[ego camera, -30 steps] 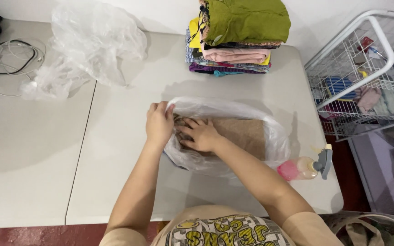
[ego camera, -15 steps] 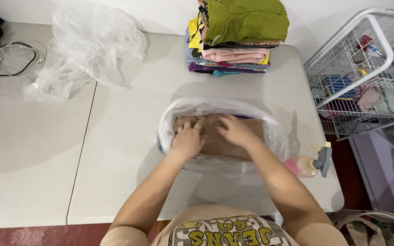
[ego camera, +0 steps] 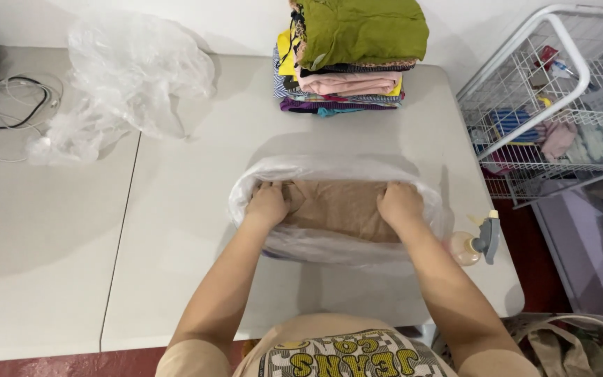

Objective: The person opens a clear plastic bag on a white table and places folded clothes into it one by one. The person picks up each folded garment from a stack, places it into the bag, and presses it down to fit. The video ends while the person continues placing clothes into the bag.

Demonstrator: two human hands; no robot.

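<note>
So the person has both hands stuffed inside a clear plastic bag [ego camera: 329, 244] that sits on the white surface [ego camera: 176, 230], a bit toward 5 o'clock of centre. Inside the bag there's a folded brown garment [ego camera: 336, 209]. The left hand [ego camera: 268, 204] is curled closed over the garment's 9 o'clock end, and the right hand [ego camera: 399, 202] is curled closed over the 3 o'clock end, fingers tucked down around the edges, so both are gripping the fabric. The bag's rim is bunched up around the wrists and the back edge.

Up at 12 o'clock from the bag there's a stack of folded clothes [ego camera: 350, 56], well apart from it, with an olive green piece on top and pink, yellow, striped and purple layers under it. Over at 10 o'clock is a crumpled pile of loose clear plastic [ego camera: 127, 77], and past that, at the far 9 o'clock edge, some coiled cables [ego camera: 8, 105].

Just beside the bag at 3 o'clock is a small spray bottle [ego camera: 476, 241] with a grey trigger, near the surface's edge. Off the surface at 2 o'clock stands a white wire basket [ego camera: 553, 105] with mixed items inside; it's too cluttered to tell what they are.
</note>
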